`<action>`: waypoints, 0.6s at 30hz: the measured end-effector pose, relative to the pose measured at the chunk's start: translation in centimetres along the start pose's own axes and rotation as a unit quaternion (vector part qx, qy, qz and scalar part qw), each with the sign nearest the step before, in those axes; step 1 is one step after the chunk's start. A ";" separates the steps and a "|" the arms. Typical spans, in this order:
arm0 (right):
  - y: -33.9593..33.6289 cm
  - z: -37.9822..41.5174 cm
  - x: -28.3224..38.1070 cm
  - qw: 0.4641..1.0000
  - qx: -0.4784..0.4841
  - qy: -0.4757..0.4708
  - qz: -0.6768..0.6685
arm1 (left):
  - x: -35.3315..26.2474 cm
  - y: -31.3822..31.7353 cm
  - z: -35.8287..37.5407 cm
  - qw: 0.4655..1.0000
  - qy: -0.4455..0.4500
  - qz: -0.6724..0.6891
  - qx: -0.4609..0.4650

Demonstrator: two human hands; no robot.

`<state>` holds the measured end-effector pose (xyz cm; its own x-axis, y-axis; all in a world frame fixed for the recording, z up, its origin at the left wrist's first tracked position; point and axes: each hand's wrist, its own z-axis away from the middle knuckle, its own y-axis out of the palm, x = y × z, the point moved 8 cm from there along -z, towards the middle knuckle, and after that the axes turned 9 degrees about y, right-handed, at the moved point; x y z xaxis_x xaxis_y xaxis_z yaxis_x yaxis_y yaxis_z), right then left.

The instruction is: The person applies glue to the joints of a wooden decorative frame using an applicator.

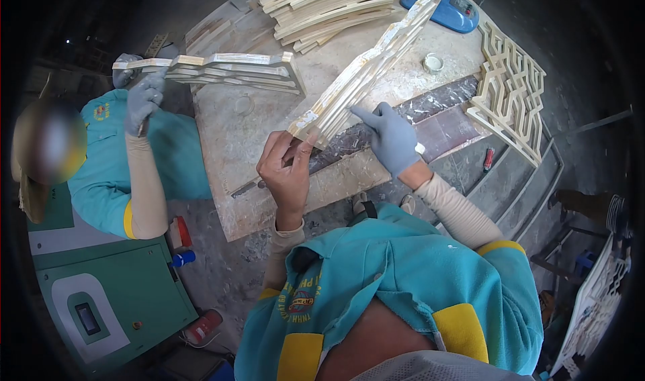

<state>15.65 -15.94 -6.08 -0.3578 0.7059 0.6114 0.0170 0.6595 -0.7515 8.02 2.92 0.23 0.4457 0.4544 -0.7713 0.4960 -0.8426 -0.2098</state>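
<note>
A long pale wooden lattice panel (369, 65) stands on edge, slanting across the worktable, with white smears along its top. My bare left hand (285, 169) pinches its near end between thumb and fingers. Beside it is my right hand (393, 139) in a grey glove, index finger stretched out to the panel's side and thumb apart; nothing shows in its grasp. A whitish blob sits on the glove near the wrist. Under both hands lies a dark, white-spattered board (440, 106) on the table.
Across the left side, a co-worker in gloves holds another lattice panel (235, 69). Wooden strips (329, 8) are piled at the back, near a blue device (450, 8) and a small round dish (433, 63). A finished-looking lattice (514, 89) leans at the right table edge. A green cabinet (114, 300) stands lower left.
</note>
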 end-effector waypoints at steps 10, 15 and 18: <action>0.4 1.5 0.3 1.000 -0.003 0.002 -0.009 | -0.2 0.1 0.0 1.000 -0.003 0.005 0.006; 1.5 1.7 -0.2 0.999 -0.028 -0.014 0.036 | 0.1 -0.1 0.1 1.000 -0.004 0.000 0.002; 2.2 3.3 0.7 0.999 0.005 -0.044 0.031 | -0.1 -0.2 0.1 1.000 -0.007 0.009 -0.006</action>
<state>12.40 -14.84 -8.13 -0.4368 0.7194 0.5400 0.0330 0.6128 -0.7896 7.81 3.01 0.27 0.4450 0.4351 -0.7827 0.4972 -0.8470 -0.1882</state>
